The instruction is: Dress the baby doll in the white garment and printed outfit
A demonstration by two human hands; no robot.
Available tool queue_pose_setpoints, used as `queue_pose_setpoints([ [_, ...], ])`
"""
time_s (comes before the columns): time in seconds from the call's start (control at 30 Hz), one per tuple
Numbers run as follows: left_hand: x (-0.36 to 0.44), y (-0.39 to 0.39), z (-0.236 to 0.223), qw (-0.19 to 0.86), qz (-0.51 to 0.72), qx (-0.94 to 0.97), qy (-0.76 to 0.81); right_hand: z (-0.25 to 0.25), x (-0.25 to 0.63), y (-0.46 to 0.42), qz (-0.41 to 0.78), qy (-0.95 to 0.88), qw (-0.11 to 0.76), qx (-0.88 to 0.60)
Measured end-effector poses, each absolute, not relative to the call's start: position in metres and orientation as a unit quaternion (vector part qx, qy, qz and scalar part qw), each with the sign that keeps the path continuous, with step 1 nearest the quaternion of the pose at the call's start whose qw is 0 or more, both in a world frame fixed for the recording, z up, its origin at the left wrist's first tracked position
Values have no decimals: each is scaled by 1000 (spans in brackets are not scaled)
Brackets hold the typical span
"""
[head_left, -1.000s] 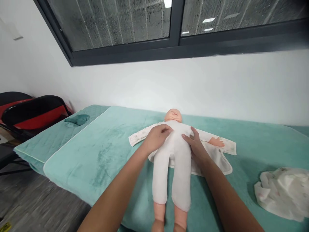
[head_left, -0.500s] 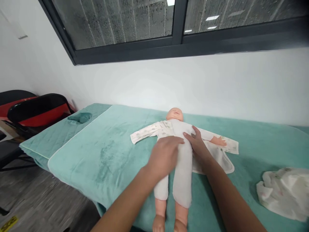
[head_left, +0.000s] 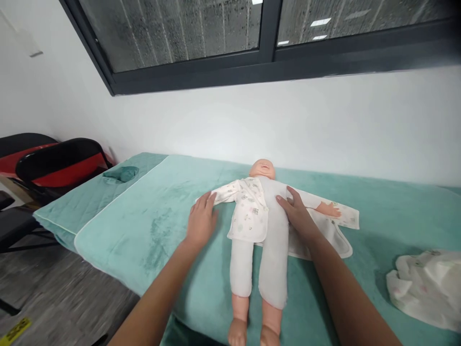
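Note:
A baby doll [head_left: 268,250] with a white cloth body lies face up on a teal blanket [head_left: 158,226], head toward the wall. A white printed baby top [head_left: 248,211] lies partly over it: one front panel covers the doll's chest on my left, the other panel lies flat under the doll's bare arm on my right. My left hand [head_left: 200,222] rests flat and open on the blanket, fingertips at the end of the top's sleeve. My right hand [head_left: 295,211] lies open on the doll's torso.
A crumpled white printed garment [head_left: 427,286] lies on the blanket at the right. A small teal cloth [head_left: 120,174] sits at the bed's far left end. Black and red folding chairs [head_left: 54,166] stand to the left. A white wall with a dark window frame runs behind the bed.
My left hand left the doll's chest, swept down over its belly, then moved out left to the sleeve end. The top's left panel now covers the chest. My right hand stayed put.

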State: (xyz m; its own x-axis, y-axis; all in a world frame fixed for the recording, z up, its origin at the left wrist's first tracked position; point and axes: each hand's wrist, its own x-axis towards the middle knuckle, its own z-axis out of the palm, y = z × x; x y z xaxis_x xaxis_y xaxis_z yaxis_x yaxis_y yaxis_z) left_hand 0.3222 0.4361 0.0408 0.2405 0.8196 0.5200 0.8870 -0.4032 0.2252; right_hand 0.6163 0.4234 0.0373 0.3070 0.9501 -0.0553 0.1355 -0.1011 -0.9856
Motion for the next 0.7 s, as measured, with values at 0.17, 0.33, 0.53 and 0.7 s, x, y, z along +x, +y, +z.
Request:
queue_pose_setpoints([
  [0.17, 291, 480, 23, 70, -159, -780, -601, 38, 616, 422, 391, -437, 504, -634],
  [0.33, 275, 511, 31, 82, -116, -788, -599, 38, 616, 420, 389, -439, 493, -643],
  [0.53, 269, 519, 24, 71, -141, -739, -655, 35, 618, 423, 377, -439, 493, -649],
  [0.7, 268, 506, 23, 73, -233, -699, -672, 34, 618, 425, 401, -439, 495, -633],
])
